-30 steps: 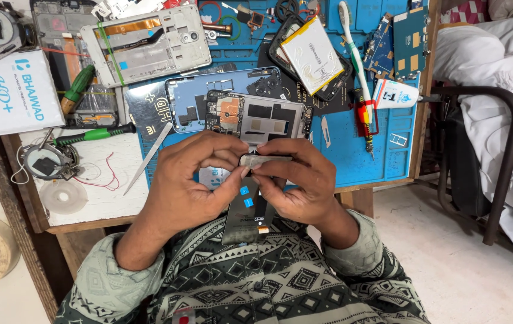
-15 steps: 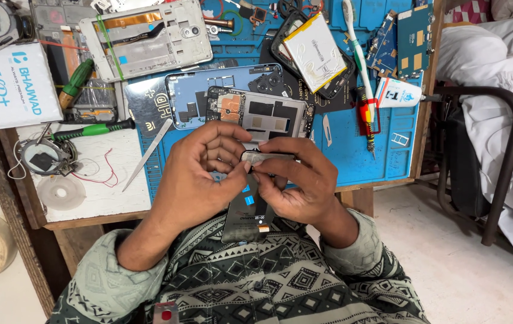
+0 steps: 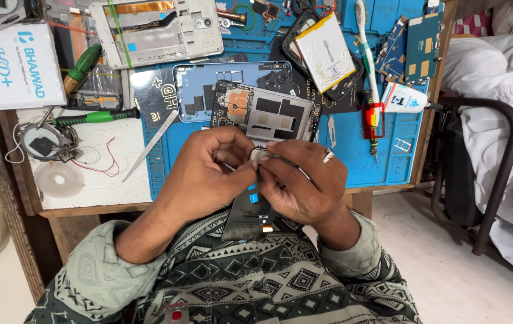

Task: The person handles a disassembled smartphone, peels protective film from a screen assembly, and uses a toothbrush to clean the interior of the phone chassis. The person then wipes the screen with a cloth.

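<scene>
Centrally, blue mat (image 3: 352,162) covers wooden worktop (image 3: 88,210); white bedding (image 3: 496,90) right edge. Opened phone (image 3: 265,114) just above hands, white box (image 3: 13,66) upper left, green screwdriver (image 3: 97,116) left. Left hand (image 3: 205,174), right hand (image 3: 301,180) fingers pinch dark phone panel (image 3: 250,210), frame centre.

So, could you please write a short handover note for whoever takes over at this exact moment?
Left hand and right hand together pinch a small grey part at the top of a dark flat panel held over the lap. The opened phone lies on the blue mat just beyond, green screwdriver to the left. The part is not yet free of the fingers.
</scene>
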